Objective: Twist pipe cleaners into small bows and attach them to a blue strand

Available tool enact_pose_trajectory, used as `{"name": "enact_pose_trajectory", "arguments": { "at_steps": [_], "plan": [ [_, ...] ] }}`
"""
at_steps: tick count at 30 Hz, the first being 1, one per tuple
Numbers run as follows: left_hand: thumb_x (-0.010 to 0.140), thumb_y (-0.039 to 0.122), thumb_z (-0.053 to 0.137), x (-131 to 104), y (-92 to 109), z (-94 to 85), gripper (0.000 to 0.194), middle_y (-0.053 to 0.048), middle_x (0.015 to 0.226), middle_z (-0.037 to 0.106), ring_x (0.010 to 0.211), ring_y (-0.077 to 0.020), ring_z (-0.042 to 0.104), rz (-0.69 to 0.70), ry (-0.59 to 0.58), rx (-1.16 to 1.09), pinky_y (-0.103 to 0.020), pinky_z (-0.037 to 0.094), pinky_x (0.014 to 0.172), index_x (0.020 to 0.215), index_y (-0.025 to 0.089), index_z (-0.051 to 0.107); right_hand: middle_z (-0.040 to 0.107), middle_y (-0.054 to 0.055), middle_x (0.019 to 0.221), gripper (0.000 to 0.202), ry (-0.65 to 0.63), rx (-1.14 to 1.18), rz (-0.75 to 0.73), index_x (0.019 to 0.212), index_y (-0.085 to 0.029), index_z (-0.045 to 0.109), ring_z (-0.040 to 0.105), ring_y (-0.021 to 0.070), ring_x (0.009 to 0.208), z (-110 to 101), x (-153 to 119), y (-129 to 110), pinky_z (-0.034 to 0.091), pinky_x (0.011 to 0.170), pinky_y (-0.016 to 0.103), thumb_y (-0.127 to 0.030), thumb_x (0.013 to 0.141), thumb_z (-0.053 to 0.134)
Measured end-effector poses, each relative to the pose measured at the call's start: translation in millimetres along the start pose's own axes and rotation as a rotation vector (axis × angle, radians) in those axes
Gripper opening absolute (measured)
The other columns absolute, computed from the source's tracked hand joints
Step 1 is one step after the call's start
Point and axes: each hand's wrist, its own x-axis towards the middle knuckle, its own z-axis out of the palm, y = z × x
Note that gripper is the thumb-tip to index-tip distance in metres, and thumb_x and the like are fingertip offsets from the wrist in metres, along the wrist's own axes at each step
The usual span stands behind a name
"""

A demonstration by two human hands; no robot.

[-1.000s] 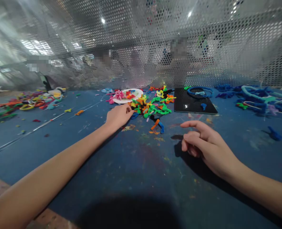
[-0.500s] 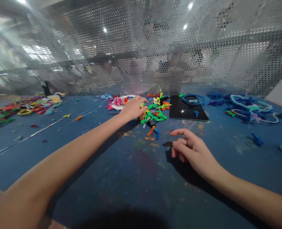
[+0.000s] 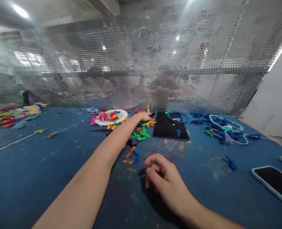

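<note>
My left hand (image 3: 145, 116) reaches far forward over a pile of colourful fuzzy pieces, beside the left edge of a black tablet (image 3: 170, 128); its fingers are too small and hidden to read. My right hand (image 3: 163, 175) hovers over the blue table (image 3: 83, 197) with fingers loosely curled and apart, holding nothing. Green pieces (image 3: 142, 135) lie below my left wrist. An orange piece (image 3: 130, 152) and a blue piece (image 3: 136, 156) rest together nearer me. A white plate (image 3: 124, 115) with pink and red pieces stands left of my forearm.
A blue ring (image 3: 187, 118) lies on the tablet. Tangled light-blue loops (image 3: 238, 125) sit at right, above a phone (image 3: 274, 183). More coloured pieces (image 3: 6, 117) are at far left. A perforated metal screen (image 3: 131, 63) stands behind the table, with people dimly visible beyond.
The view has shifted upward and to the right. My left hand has moved from beside the plate, forward and right across the pile, toward the tablet. My right hand keeps its loose curl.
</note>
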Motion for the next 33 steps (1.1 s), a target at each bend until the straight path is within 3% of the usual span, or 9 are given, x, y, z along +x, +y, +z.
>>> {"name": "enact_pose_trajectory", "arguments": {
  "at_steps": [6,10,13,20,23,27,33],
  "plan": [
    [0.089,0.031,0.057,18,-14,-18.8,0.030,-0.008,0.116,0.059,0.101,-0.0230,0.060,-0.003,-0.148,-0.026,-0.041,0.052,0.083,0.114,0.015,0.058,0.053,-0.006,0.054,0.009,-0.014,0.052,0.036,0.088,-0.018,0.052,0.039,0.0075,0.047,-3,4,0,0.028,0.045,0.019,-0.024,0.085,0.047],
    [0.090,0.032,0.056,13,-23,-39.3,0.029,-0.008,0.111,0.061,0.094,-0.0205,0.062,0.000,-0.183,-0.096,-0.039,0.054,0.079,0.113,0.014,0.058,0.053,-0.006,0.054,0.009,-0.013,0.051,0.052,0.089,-0.018,0.052,0.038,0.0075,0.047,-4,4,-1,0.028,0.046,0.019,-0.024,0.085,0.047],
    [0.091,0.033,0.054,5,-27,-44.9,0.029,-0.008,0.109,0.062,0.091,-0.0189,0.063,0.017,-0.176,-0.152,-0.037,0.054,0.077,0.113,0.014,0.057,0.053,-0.005,0.054,0.010,-0.013,0.044,0.063,0.089,-0.017,0.052,0.038,0.0077,0.047,-3,3,-1,0.027,0.046,0.019,-0.026,0.086,0.048],
    [0.090,0.031,0.057,-6,-45,-37.5,0.029,-0.008,0.116,0.059,0.100,-0.0215,0.060,-0.020,-0.166,-0.090,-0.040,0.052,0.083,0.114,0.016,0.058,0.054,-0.005,0.055,0.010,-0.016,0.023,0.075,0.088,-0.018,0.052,0.039,0.0084,0.048,-2,2,-1,0.027,0.047,0.020,-0.028,0.086,0.048],
    [0.090,0.030,0.057,-10,-49,-32.7,0.028,-0.008,0.117,0.059,0.101,-0.0215,0.060,0.058,-0.215,-0.088,-0.041,0.051,0.085,0.113,0.016,0.059,0.054,-0.005,0.055,0.011,-0.018,0.025,0.083,0.087,-0.018,0.051,0.040,0.0087,0.048,-2,2,-2,0.028,0.047,0.020,-0.028,0.086,0.048],
    [0.090,0.032,0.056,-13,-44,-25.9,0.030,-0.009,0.117,0.060,0.101,-0.0217,0.060,0.175,-0.270,-0.132,-0.042,0.051,0.085,0.115,0.015,0.058,0.054,-0.005,0.055,0.012,-0.031,0.025,0.086,0.087,-0.018,0.052,0.040,0.0086,0.048,-2,3,-1,0.028,0.047,0.020,-0.029,0.086,0.048],
    [0.090,0.034,0.056,-15,-36,-23.5,0.028,-0.007,0.107,0.063,0.092,-0.0201,0.062,0.170,-0.316,-0.162,-0.038,0.054,0.079,0.109,0.013,0.060,0.054,-0.005,0.054,0.011,-0.035,0.019,0.079,0.086,-0.018,0.052,0.041,0.0084,0.047,-3,2,-1,0.028,0.047,0.020,-0.028,0.086,0.049]
  ]
}}
